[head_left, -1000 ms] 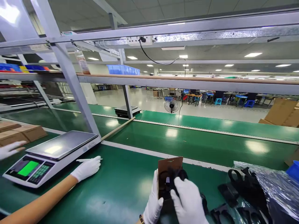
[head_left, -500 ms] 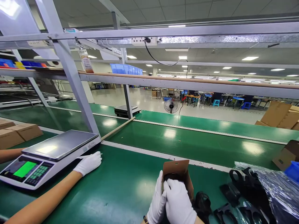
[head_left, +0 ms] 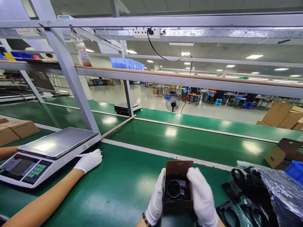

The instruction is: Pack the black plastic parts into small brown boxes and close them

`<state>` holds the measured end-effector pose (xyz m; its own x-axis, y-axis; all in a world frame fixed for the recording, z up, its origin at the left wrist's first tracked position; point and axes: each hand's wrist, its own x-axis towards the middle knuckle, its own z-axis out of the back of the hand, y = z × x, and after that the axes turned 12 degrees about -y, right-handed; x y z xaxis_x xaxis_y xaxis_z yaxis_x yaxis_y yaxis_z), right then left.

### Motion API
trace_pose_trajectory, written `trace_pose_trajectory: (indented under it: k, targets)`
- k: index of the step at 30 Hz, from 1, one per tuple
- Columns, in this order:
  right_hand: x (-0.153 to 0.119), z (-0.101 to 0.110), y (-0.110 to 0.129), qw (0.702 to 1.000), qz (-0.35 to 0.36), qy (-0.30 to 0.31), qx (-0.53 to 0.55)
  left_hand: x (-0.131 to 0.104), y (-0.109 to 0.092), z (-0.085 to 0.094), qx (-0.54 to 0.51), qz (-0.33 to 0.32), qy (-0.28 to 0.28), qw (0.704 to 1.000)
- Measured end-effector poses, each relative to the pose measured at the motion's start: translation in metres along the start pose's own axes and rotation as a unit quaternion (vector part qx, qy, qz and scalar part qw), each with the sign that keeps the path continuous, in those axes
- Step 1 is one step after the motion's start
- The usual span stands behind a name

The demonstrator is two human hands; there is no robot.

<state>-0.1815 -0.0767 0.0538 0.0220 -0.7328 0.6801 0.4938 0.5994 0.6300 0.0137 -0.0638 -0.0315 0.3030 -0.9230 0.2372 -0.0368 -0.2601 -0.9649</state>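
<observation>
An open cardboard box [head_left: 178,208] stands upright in front of me, its flap raised at the far side. Inside lie black plastic parts [head_left: 174,189], one of them ring-shaped. My left hand [head_left: 155,201], in a white glove, is pressed along the box's left side. On the opposite side, my right hand [head_left: 202,195], also gloved, has its fingers bent at the right wall and rim. The two hands hold the box between them. To the right, several loose black plastic parts [head_left: 248,195] lie on and beside clear plastic bags [head_left: 281,195].
At left is a weighing scale [head_left: 59,142], with a co-worker's gloved hand [head_left: 88,161] beside it. Brown boxes [head_left: 17,130] lie beyond the scale. An open box [head_left: 276,156] and a blue bin [head_left: 295,170] stand at right. A metal frame [head_left: 71,72] rises over the green belt [head_left: 127,183].
My right hand has come out of the box opening and moved to its right side, so the black contents show. The scale's display has gone from bright green to dark.
</observation>
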Motion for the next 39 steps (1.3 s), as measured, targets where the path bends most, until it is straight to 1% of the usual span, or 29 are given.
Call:
trace_pose_trajectory:
  k: [1,2,3,4,5,6,7,8,9,10,11,12,13,14,15,16,18,20,22,25,27,29,32,34,36,37,39]
  targets:
    - [-0.006,0.003,-0.012,0.990,-0.123,-0.058,0.040,-0.001,-0.005,-0.002,-0.006,0.017,0.005,1.000]
    - [-0.011,0.003,-0.023,0.967,-0.234,-0.052,0.087,-0.001,-0.011,-0.004,0.000,0.042,0.007,0.999]
    - [-0.016,-0.001,-0.031,0.935,-0.327,-0.027,0.134,-0.002,-0.015,-0.006,0.020,0.068,0.009,0.997]
    - [-0.021,-0.007,-0.038,0.904,-0.390,0.021,0.173,-0.001,-0.019,-0.009,0.049,0.089,0.011,0.995]
    - [-0.025,-0.014,-0.043,0.886,-0.413,0.068,0.198,-0.001,-0.020,-0.011,0.082,0.096,0.011,0.992]
    - [-0.027,-0.020,-0.047,0.886,-0.407,0.091,0.202,0.000,-0.020,-0.012,0.113,0.087,0.009,0.990]
    - [-0.029,-0.024,-0.050,0.903,-0.377,0.094,0.184,0.002,-0.017,-0.012,0.137,0.060,0.002,0.989]
    - [-0.030,-0.026,-0.054,0.929,-0.329,0.078,0.150,0.004,-0.013,-0.010,0.152,0.016,-0.011,0.988]
    - [-0.030,-0.025,-0.058,0.956,-0.265,0.054,0.111,0.006,-0.008,-0.008,0.160,-0.044,-0.023,0.986]
    - [-0.029,-0.021,-0.061,0.979,-0.184,0.031,0.079,0.008,-0.004,-0.005,0.162,-0.118,-0.027,0.979]
    - [-0.028,-0.014,-0.064,0.994,-0.094,0.027,0.056,0.011,-0.001,-0.001,0.159,-0.199,-0.019,0.967]
    - [-0.026,-0.006,-0.067,0.998,-0.005,0.045,0.036,0.013,0.001,0.004,0.157,-0.275,0.000,0.949]
    - [-0.023,0.004,-0.068,0.994,0.075,0.079,0.015,0.015,0.000,0.008,0.160,-0.338,0.029,0.927]
    - [-0.021,0.013,-0.068,0.983,0.140,0.118,-0.009,0.017,-0.003,0.011,0.170,-0.382,0.062,0.906]
    - [-0.018,0.022,-0.067,0.970,0.186,0.155,-0.036,0.018,-0.007,0.015,0.187,-0.405,0.094,0.890]
    - [-0.016,0.030,-0.065,0.957,0.214,0.183,-0.064,0.019,-0.012,0.017,0.208,-0.411,0.123,0.879]
    - [-0.013,0.040,-0.061,0.941,0.244,0.205,-0.111,0.018,-0.022,0.021,0.248,-0.401,0.170,0.865]
    - [-0.012,0.042,-0.058,0.933,0.273,0.189,-0.135,0.017,-0.027,0.023,0.275,-0.388,0.191,0.859]
    - [-0.011,0.038,-0.057,0.934,0.296,0.147,-0.137,0.018,-0.027,0.025,0.285,-0.379,0.188,0.860]
    - [-0.011,0.032,-0.055,0.941,0.302,0.091,-0.123,0.021,-0.021,0.027,0.273,-0.370,0.163,0.873]
    - [-0.010,0.030,-0.050,0.942,0.302,0.079,-0.126,0.021,-0.017,0.028,0.260,-0.367,0.156,0.879]
    - [-0.010,0.030,-0.044,0.935,0.316,0.083,-0.139,0.019,-0.014,0.028,0.245,-0.350,0.158,0.890]
    - [-0.011,0.032,-0.036,0.926,0.325,0.101,-0.166,0.008,-0.010,0.023,0.214,-0.275,0.136,0.927]
    - [-0.014,0.031,-0.034,0.925,0.320,0.114,-0.170,-0.002,-0.006,0.015,0.181,-0.199,0.094,0.959]
    - [-0.019,0.028,-0.034,0.928,0.315,0.110,-0.165,-0.011,-0.004,0.005,0.129,-0.113,0.044,0.984]
    - [-0.023,0.026,-0.034,0.930,0.312,0.101,-0.164,-0.015,-0.003,0.000,0.101,-0.070,0.022,0.992]
    - [-0.029,0.023,-0.035,0.936,0.299,0.077,-0.168,-0.020,-0.004,-0.008,0.051,0.002,-0.008,0.999]
